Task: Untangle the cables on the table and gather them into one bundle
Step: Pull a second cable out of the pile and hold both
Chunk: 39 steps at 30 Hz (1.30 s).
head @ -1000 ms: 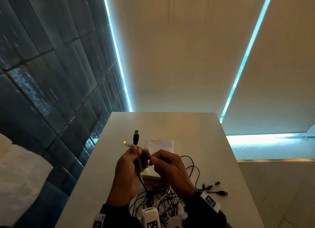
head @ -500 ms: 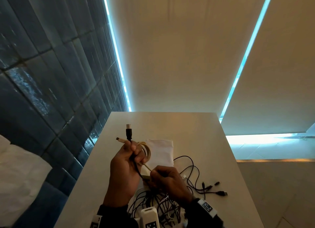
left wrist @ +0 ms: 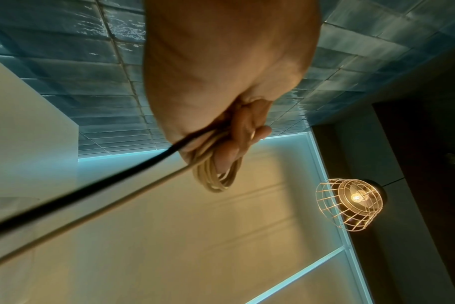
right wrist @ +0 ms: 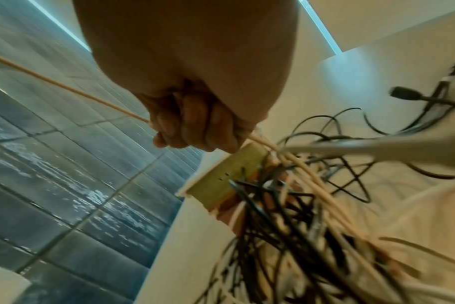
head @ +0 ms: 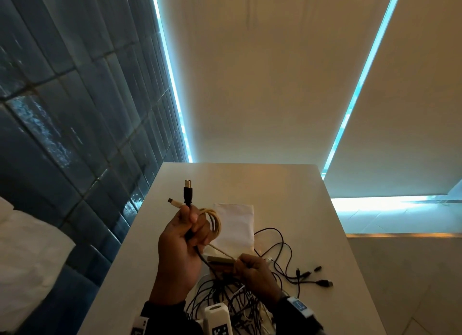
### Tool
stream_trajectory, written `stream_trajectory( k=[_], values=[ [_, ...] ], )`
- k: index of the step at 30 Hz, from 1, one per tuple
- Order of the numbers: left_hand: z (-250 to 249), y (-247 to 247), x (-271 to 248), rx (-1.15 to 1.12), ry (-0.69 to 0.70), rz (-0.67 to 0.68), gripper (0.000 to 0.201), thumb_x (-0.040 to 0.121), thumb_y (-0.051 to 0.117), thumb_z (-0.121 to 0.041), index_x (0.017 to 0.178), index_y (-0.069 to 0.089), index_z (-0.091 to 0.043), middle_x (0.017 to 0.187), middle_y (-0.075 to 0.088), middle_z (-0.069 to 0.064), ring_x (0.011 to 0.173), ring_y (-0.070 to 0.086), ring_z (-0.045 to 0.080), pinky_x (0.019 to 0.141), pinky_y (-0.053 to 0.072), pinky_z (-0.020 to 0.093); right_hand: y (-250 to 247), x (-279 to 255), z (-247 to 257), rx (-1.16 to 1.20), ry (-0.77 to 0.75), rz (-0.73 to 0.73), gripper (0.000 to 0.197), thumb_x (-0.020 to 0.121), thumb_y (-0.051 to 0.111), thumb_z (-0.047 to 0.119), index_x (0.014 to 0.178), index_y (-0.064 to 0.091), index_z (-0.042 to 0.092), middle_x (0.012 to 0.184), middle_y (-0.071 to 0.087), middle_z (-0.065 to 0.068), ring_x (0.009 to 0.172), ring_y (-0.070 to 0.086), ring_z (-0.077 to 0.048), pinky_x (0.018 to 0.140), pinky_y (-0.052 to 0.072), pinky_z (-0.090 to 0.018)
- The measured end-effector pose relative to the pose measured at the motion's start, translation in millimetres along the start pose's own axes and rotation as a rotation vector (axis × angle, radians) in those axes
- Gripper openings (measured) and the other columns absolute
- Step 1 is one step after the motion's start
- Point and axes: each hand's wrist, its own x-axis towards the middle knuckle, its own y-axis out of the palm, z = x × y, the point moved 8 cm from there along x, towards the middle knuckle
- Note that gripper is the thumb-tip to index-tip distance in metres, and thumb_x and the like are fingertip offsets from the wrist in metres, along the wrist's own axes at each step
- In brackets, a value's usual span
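Pale table w/ tangled cable pile, white paper & loose black leads on it.

Since a second ago: left hand shifted away from the right hand, no longer pressed fingertip to fingertip over the white paper. Now gripping a black cable with its plug raised higher above the paper's near-left corner, plus a newly formed coil of beige cable looped beside the fingers, absent a second earlier. Right hand dropped nearer the tangled cables, below the paper, pinching the same beige cable, now drawn out as a straight strand between the two hands. Beige plug tip moved left of the black plug, further from the paper.
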Motion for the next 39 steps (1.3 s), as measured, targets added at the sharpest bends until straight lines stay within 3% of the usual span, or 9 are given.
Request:
stream_trajectory(
  k=[6, 9, 13, 17, 23, 25, 29, 36, 39],
  values=[
    [8, -15, 5, 0.204, -0.004, -0.135, 0.034, 0.100, 0.032, -0.019, 0.069, 0.041, -0.010, 0.054, 0.028, -0.003, 0.041, 0.024, 0.006, 0.040, 0.026, 0.019, -14, 7, 12, 0.035, 0.042, -0.141, 0.030, 0.092, 0.056, 0.013, 0.063, 0.061, 0.013, 0.058, 0.055, 0.007, 0.055, 0.052, -0.007, 0.054, 0.044, -0.021],
    [9, -20, 6, 0.240, 0.007, -0.176, 0.034, 0.101, 0.030, -0.015, 0.069, 0.040, -0.009, 0.052, 0.029, -0.004, 0.040, 0.024, 0.007, 0.040, 0.027, 0.019, -16, 2, 55, 0.208, -0.037, -0.144, 0.024, 0.094, 0.055, 0.012, 0.073, 0.063, 0.003, 0.052, 0.046, 0.005, 0.046, 0.038, -0.008, 0.044, 0.033, -0.018],
    [10, -18, 4, 0.335, -0.005, -0.189, 0.036, 0.102, 0.030, -0.019, 0.069, 0.040, -0.010, 0.054, 0.033, -0.001, 0.044, 0.029, 0.010, 0.047, 0.027, 0.024, -9, -8, 110, 0.297, -0.197, -0.077, 0.021, 0.096, 0.053, 0.010, 0.078, 0.060, 0.000, 0.052, 0.038, -0.001, 0.043, 0.028, -0.009, 0.042, 0.025, -0.018],
    [12, -18, 2, 0.320, -0.044, -0.222, 0.036, 0.103, 0.030, -0.019, 0.071, 0.043, -0.008, 0.058, 0.045, 0.004, 0.054, 0.044, 0.016, 0.056, 0.035, 0.029, 7, -17, 136, 0.284, -0.315, 0.066, 0.022, 0.097, 0.053, 0.010, 0.076, 0.060, 0.007, 0.051, 0.041, 0.005, 0.044, 0.031, -0.008, 0.044, 0.028, -0.017],
    [17, -15, -1, 0.204, -0.135, -0.177, 0.036, 0.101, 0.032, -0.024, 0.073, 0.048, -0.007, 0.075, 0.063, 0.013, 0.073, 0.058, 0.025, 0.069, 0.045, 0.035, 21, -19, 122, 0.256, -0.246, 0.176, 0.020, 0.090, 0.059, 0.023, 0.074, 0.064, 0.012, 0.058, 0.048, 0.000, 0.054, 0.043, -0.021, 0.060, 0.044, -0.048],
    [17, -10, -2, 0.111, -0.144, -0.130, 0.036, 0.101, 0.032, -0.026, 0.073, 0.046, -0.008, 0.075, 0.062, 0.013, 0.073, 0.059, 0.024, 0.072, 0.048, 0.035, 22, -17, 117, 0.230, -0.231, 0.187, 0.021, 0.088, 0.061, 0.027, 0.074, 0.065, 0.011, 0.067, 0.051, -0.014, 0.065, 0.050, -0.029, 0.067, 0.048, -0.058],
    [12, -5, 1, -0.035, -0.094, -0.074, 0.034, 0.097, 0.036, -0.029, 0.069, 0.045, -0.011, 0.070, 0.053, 0.009, 0.064, 0.054, 0.020, 0.064, 0.049, 0.029, 21, -13, 100, 0.238, -0.165, 0.209, 0.029, 0.085, 0.065, 0.032, 0.079, 0.065, 0.003, 0.077, 0.050, -0.031, 0.077, 0.050, -0.032, 0.073, 0.041, -0.048],
    [12, 1, 0, 0.010, -0.038, -0.034, 0.031, 0.087, 0.042, -0.029, 0.061, 0.051, -0.015, 0.062, 0.043, 0.002, 0.048, 0.036, 0.012, 0.051, 0.035, 0.025, 18, -11, 81, 0.234, -0.099, 0.255, 0.018, 0.087, 0.064, 0.026, 0.078, 0.069, 0.011, 0.077, 0.055, -0.017, 0.076, 0.051, -0.031, 0.074, 0.042, -0.043],
    [9, 1, 1, 0.030, -0.016, -0.028, 0.034, 0.090, 0.041, -0.027, 0.060, 0.051, -0.015, 0.060, 0.040, 0.001, 0.047, 0.032, 0.010, 0.048, 0.033, 0.023, 15, -11, 66, 0.185, -0.058, 0.262, 0.018, 0.086, 0.063, 0.024, 0.079, 0.069, 0.008, 0.075, 0.062, -0.010, 0.070, 0.059, -0.021, 0.069, 0.048, -0.028]
  ],
)
